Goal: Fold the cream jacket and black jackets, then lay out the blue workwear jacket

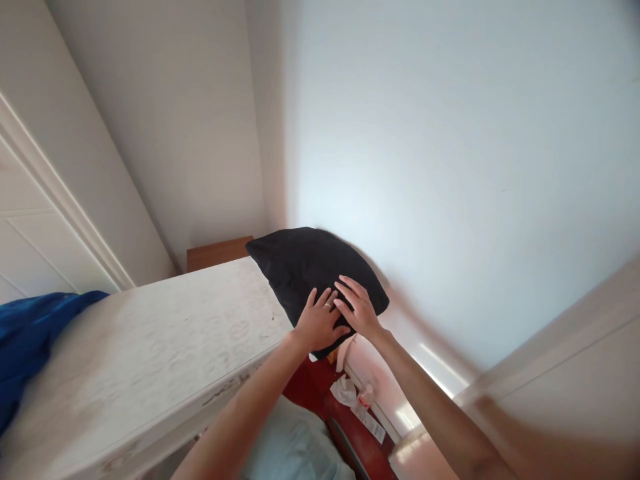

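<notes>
A black cushion (305, 260) rests at the far end of a worn white tabletop (190, 320), partly against the wall. Both of my hands lie on its near face. My left hand (321, 322) is flat with its fingers spread and a ring on one finger. Close beside it, my right hand (361, 308) touches the cushion with its fingers extended and slightly bent. Neither hand is wrapped round the cloth. The cushion's back side is hidden.
Blue cloth (40, 333) hangs over the tabletop's left end. A brown wooden piece (220, 252) stands behind the table. Crumpled white paper (344, 390) and other litter lie on the red floor (313, 383) below. A pale wall (450, 167) rises at the right.
</notes>
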{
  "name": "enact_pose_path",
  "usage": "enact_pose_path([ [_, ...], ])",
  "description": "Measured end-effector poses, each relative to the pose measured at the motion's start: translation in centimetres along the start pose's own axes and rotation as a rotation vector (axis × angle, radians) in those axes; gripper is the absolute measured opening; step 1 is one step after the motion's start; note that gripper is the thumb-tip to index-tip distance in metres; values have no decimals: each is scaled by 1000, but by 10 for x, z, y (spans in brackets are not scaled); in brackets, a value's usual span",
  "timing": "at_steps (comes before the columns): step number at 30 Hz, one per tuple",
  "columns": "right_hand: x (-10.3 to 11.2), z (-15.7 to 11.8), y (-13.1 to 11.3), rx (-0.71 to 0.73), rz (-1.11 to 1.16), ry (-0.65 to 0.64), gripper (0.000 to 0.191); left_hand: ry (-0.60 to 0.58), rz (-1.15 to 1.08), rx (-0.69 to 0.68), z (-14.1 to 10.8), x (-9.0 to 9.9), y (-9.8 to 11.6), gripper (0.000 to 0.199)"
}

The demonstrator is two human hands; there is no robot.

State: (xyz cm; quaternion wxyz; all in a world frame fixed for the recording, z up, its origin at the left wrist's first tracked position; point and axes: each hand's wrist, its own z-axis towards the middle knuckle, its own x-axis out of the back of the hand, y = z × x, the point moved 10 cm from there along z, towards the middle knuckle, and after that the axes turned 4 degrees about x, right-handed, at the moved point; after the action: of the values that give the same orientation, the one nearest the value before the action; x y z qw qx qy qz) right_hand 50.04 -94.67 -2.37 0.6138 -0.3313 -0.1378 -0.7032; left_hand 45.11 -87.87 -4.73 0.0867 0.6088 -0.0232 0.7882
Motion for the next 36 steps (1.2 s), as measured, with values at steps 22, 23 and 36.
enact_pose_path([
  [22, 4, -25, 118, -282, -67, -60, 61, -78, -336, -29, -26, 49, -4, 41],
  [23, 4, -5, 102, -229, -43, -54, 60, -25, -288, 11, -25, 55, -15, 42],
  [36, -191, 157, 73, 80, -61, -795, 70, 77, -22, 178, -43, 6, -33, 68],
])
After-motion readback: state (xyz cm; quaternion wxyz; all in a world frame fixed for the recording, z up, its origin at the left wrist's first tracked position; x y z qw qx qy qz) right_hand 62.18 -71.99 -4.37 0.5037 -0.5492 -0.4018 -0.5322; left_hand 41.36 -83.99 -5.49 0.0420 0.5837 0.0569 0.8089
